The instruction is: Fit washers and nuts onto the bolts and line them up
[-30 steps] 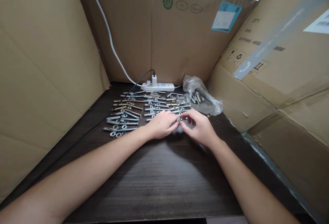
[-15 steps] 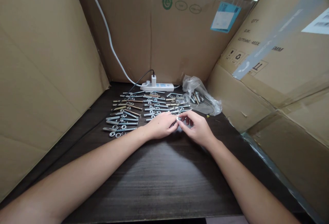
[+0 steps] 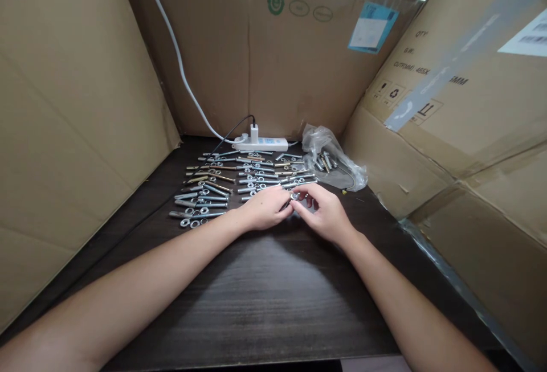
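Observation:
My left hand [image 3: 267,208] and my right hand [image 3: 323,211] meet above the dark table, fingertips almost touching. Between them shows a small silver nut [image 3: 294,196], pinched by the thumb and index finger of my right hand. The fingers of my left hand are closed and turned away from view; what they grip is hidden. Just beyond and to the left lie rows of metal bolts [image 3: 207,204] with sleeves, and loose nuts and washers [image 3: 195,224] are set beside them.
A white power strip [image 3: 261,144] with a plugged-in charger stands at the back. Right of the rows, a clear plastic bag [image 3: 342,170] holds more bolts. A black cable [image 3: 149,212] crosses the table's left side. Cardboard boxes [image 3: 213,64] wall in the back and both sides.
Both hands stay together in nearly the same place. The nut between the fingertips has turned slightly and shows more of its face. The whole view has shifted a little.

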Demonstrator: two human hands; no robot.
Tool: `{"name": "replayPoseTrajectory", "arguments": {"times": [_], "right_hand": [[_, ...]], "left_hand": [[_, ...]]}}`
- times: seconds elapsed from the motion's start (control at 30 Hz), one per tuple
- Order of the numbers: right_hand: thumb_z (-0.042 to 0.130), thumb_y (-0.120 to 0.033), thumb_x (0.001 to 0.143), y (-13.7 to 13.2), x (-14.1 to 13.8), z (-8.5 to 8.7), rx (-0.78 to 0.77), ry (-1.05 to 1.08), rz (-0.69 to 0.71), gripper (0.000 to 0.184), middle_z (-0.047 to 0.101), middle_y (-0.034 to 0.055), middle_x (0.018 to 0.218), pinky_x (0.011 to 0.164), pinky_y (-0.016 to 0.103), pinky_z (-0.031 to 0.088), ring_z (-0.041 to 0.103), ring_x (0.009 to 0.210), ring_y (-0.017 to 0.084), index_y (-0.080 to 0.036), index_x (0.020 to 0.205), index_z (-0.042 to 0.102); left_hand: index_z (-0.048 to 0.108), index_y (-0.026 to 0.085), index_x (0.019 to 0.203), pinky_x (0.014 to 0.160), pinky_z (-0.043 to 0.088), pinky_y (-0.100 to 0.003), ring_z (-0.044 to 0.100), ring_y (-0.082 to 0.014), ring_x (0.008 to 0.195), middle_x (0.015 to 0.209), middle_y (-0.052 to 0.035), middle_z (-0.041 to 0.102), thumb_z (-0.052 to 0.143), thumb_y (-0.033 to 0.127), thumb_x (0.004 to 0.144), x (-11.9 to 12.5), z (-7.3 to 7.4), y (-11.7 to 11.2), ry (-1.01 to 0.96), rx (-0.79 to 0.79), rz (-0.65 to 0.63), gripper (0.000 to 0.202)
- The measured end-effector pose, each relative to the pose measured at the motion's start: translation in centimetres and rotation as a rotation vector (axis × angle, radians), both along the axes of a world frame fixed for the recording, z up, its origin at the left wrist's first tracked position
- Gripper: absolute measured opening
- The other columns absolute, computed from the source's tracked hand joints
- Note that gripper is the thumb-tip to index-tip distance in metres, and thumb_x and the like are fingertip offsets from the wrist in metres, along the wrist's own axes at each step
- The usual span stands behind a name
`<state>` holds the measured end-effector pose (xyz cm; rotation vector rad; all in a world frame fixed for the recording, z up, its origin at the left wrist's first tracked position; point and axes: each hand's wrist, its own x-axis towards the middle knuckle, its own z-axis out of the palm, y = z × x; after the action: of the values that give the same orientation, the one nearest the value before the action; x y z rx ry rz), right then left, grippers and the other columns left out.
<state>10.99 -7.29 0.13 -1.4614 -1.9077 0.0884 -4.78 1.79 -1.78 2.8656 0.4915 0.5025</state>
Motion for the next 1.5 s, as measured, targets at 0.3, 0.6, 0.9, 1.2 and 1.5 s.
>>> {"name": "replayPoseTrajectory", "arguments": {"times": [0.3,0.6,0.9,1.2,1.5], "right_hand": [[0.057,-0.031,0.083,0.16,0.15,-0.23,0.031,0.002,-0.021,0.012,0.061,0.0019,0.076,0.06,0.026,0.042,0.053,0.065,0.015,-0.021,0.088,0.061],[0.059,-0.026,0.08,-0.08,0.0,-0.04,0.017,0.041,-0.045,0.009,0.059,0.0005,0.076,0.06,0.025,0.042,0.05,0.062,0.013,-0.019,0.086,0.058],[0.056,-0.02,0.08,-0.05,0.13,-0.02,0.025,0.021,-0.003,0.014,0.061,0.0014,0.078,0.06,0.025,0.041,0.052,0.064,0.014,-0.02,0.092,0.062],[0.056,-0.02,0.079,-0.01,0.12,-0.07,0.03,0.029,-0.023,0.004,0.059,0.0006,0.072,0.059,0.025,0.04,0.051,0.062,0.013,-0.019,0.081,0.059],[0.056,-0.02,0.08,-0.01,-0.03,-0.02,-0.02,0.068,-0.049,0.005,0.06,-0.0003,0.072,0.058,0.024,0.04,0.052,0.06,0.012,-0.019,0.084,0.059]], "left_hand": [[0.056,0.017,0.086,0.065,0.041,-0.028,0.052,-0.0172,0.071,0.076,-0.0042,0.058,0.036,0.031,0.092,-0.01,-0.13,0.08,0.012,0.007,0.016,0.025],[0.055,0.017,0.083,0.066,0.041,-0.028,0.052,-0.0169,0.071,0.076,-0.0041,0.059,0.034,0.033,0.093,0.02,-0.36,0.21,0.0,0.01,0.012,0.029],[0.057,0.017,0.085,0.065,0.04,-0.027,0.053,-0.0165,0.071,0.076,-0.0037,0.06,0.035,0.033,0.094,0.04,0.09,-0.08,0.025,0.031,0.024,0.028],[0.056,0.016,0.077,0.065,0.04,-0.028,0.053,-0.0169,0.07,0.073,-0.0044,0.059,0.033,0.036,0.094,-0.01,0.01,-0.03,0.043,0.072,0.047,0.035],[0.057,0.016,0.075,0.062,0.04,-0.029,0.052,-0.0176,0.066,0.07,-0.0053,0.057,0.029,0.039,0.095,0.01,0.23,-0.14,0.077,0.098,0.082,0.041]]}}
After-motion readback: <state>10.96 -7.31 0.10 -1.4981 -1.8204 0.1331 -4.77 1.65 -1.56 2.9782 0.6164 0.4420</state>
